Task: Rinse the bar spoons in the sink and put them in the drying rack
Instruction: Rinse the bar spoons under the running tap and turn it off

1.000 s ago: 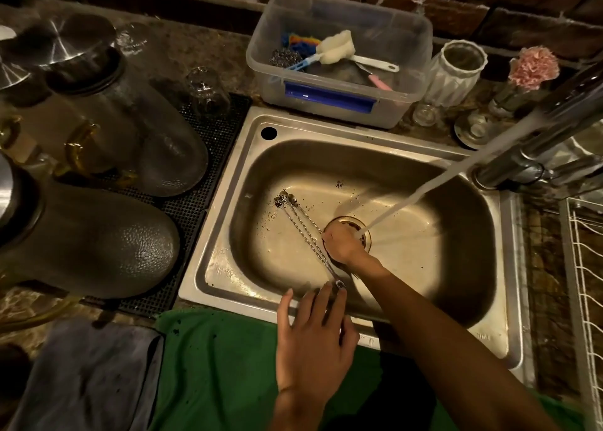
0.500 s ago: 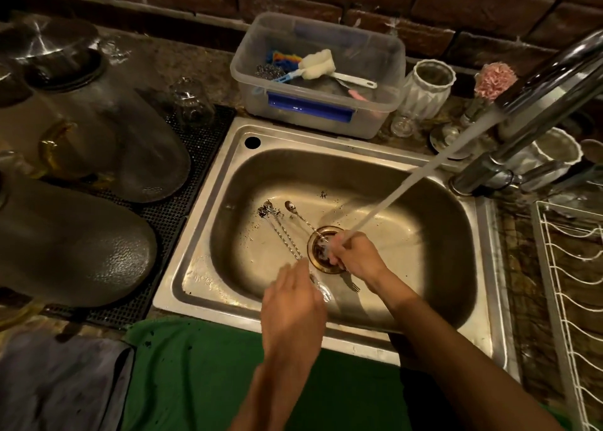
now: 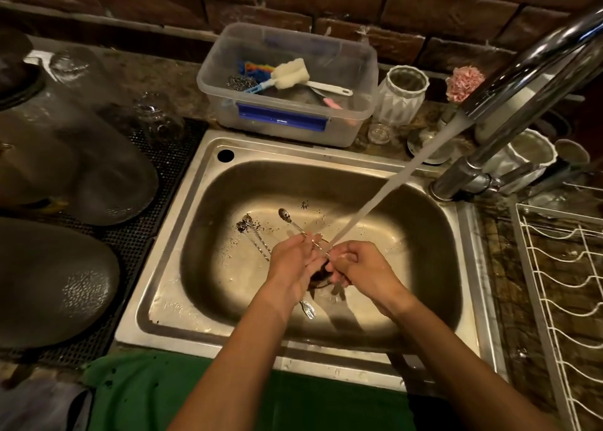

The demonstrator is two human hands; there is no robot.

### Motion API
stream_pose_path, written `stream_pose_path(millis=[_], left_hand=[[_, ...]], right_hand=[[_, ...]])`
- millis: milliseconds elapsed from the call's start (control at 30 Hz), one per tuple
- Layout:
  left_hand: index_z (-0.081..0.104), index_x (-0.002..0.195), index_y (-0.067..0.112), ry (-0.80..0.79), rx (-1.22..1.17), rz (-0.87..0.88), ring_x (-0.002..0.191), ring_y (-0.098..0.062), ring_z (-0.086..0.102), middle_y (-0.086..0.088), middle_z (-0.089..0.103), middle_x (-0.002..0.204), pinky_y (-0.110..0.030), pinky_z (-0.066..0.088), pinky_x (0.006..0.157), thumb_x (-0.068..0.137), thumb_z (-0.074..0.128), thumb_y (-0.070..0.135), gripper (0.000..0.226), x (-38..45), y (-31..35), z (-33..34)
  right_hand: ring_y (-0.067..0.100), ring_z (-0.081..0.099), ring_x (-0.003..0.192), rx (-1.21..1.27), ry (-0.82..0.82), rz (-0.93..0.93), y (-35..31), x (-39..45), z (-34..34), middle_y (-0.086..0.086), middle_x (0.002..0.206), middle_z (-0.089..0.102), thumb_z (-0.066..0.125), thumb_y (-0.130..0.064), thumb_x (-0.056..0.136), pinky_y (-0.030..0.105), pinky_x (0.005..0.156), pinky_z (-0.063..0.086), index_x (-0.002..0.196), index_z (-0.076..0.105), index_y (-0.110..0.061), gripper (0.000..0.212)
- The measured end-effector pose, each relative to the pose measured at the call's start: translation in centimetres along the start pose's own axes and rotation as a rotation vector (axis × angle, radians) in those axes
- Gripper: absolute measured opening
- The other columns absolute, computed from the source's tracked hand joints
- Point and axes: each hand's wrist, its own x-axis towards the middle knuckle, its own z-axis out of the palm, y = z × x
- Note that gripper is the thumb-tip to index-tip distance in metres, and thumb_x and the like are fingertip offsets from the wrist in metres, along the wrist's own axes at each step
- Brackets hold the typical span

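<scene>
In the steel sink, water streams from the tap onto a long twisted bar spoon that I hold over the drain. My right hand grips its stem in a fist under the stream. My left hand closes on the stem just left of that, the bowl sticking out up-left. A second bar spoon lies on the sink floor, its dirty bowl at the upper left and its forked end poking out below my left wrist. The white wire drying rack stands at the right.
A clear plastic tub with brushes and scourers sits behind the sink, white ribbed cups beside it. Upturned glassware rests on a black mat at the left. A green cloth covers the counter's front edge. Dark specks dot the sink floor.
My right hand lifted one spoon off the sink floor into the stream. My left hand came forward off the sink's front edge and took hold of the same spoon.
</scene>
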Motion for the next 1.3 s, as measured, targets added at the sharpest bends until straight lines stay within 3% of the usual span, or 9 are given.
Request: stream_pose_path(millis=[100,300,467,567,733,867,1033,1133,1300], left_hand=[[0.066,0.095,0.003,-0.019,-0.074,0.004,0.102,-0.033,0.073,-0.019,0.067,0.119,-0.044,0.060,0.088,0.098,0.049,-0.007,0.019,0.0,-0.2,0.2],[0.060,0.113,-0.009,-0.043,-0.133,-0.022,0.096,-0.033,0.074,-0.032,0.065,0.123,-0.035,0.063,0.076,0.097,0.049,-0.010,0.020,-0.2,-1.0,0.0],[0.060,0.116,-0.012,-0.112,-0.158,-0.071,0.087,-0.030,0.077,-0.028,0.070,0.114,-0.038,0.063,0.077,0.101,0.044,-0.005,0.023,-0.4,-1.9,0.1],[0.063,0.107,-0.010,-0.144,-0.176,-0.088,0.092,-0.032,0.076,-0.028,0.071,0.112,-0.042,0.058,0.085,0.101,0.041,-0.004,0.024,-0.8,-2.3,0.3],[0.058,0.113,-0.014,-0.173,-0.224,-0.096,0.091,-0.036,0.076,-0.033,0.069,0.113,-0.042,0.063,0.075,0.102,0.040,-0.004,0.024,-1.2,-2.6,0.6],[0.059,0.110,-0.011,-0.197,-0.221,-0.086,0.090,-0.035,0.076,-0.030,0.073,0.103,-0.042,0.063,0.078,0.103,0.040,-0.002,0.022,-1.4,-2.6,0.6],[0.060,0.105,-0.007,-0.220,-0.231,-0.090,0.091,-0.037,0.075,-0.028,0.074,0.100,-0.044,0.062,0.080,0.101,0.044,-0.002,0.018,-1.7,-2.5,0.8],[0.056,0.117,-0.011,-0.219,-0.250,-0.102,0.089,-0.038,0.075,-0.030,0.072,0.104,-0.043,0.063,0.072,0.100,0.044,-0.003,0.022,-2.0,-2.5,1.0],[0.060,0.106,-0.010,-0.232,-0.249,-0.103,0.082,-0.036,0.076,-0.026,0.076,0.091,-0.043,0.064,0.071,0.101,0.044,-0.004,0.018,-2.5,-2.4,1.3]], right_hand=[[0.026,0.063,0.063,0.024,-0.022,0.006,0.4,-0.6,-0.1,0.020,0.084,0.073,0.051,-0.001,0.096,0.030,0.051,0.051,0.102,0.065,-0.002,0.015],[0.024,0.065,0.063,0.019,-0.014,0.003,1.1,-1.8,-0.5,0.012,0.080,0.071,0.052,-0.005,0.098,0.026,0.048,0.051,0.103,0.063,-0.001,0.013],[0.010,0.067,0.062,-0.307,0.130,-0.115,1.4,-3.9,-0.8,0.000,0.077,0.072,0.057,-0.011,0.095,0.015,0.051,0.052,0.101,0.065,-0.015,0.010],[0.017,0.068,0.079,-0.500,0.169,-0.193,1.4,-5.0,-1.0,0.001,0.089,0.074,0.058,-0.015,0.095,0.034,0.072,0.057,0.108,0.064,-0.014,0.014],[0.003,0.055,0.062,-0.528,0.226,-0.226,1.7,-6.6,-1.4,-0.004,0.088,0.072,0.057,-0.019,0.095,0.023,0.059,0.044,0.105,0.063,-0.021,0.012],[0.011,0.064,0.070,-0.483,0.283,-0.212,2.1,-8.4,-1.9,-0.009,0.081,0.069,0.058,-0.022,0.095,0.038,0.066,0.056,0.099,0.063,-0.029,0.010],[0.009,0.065,0.068,-0.514,0.321,-0.219,2.2,-10.2,-2.4,-0.009,0.081,0.071,0.061,-0.019,0.094,0.038,0.070,0.057,0.103,0.067,-0.028,0.014],[0.004,0.067,0.073,-0.556,0.303,-0.221,2.1,-11.2,-2.7,-0.012,0.086,0.072,0.062,-0.018,0.093,0.028,0.072,0.056,0.107,0.067,-0.029,0.018],[-0.006,0.064,0.076,-0.563,0.267,-0.169,2.2,-12.4,-3.1,-0.018,0.087,0.072,0.063,-0.022,0.093,0.008,0.070,0.048,0.109,0.065,-0.032,0.019]])
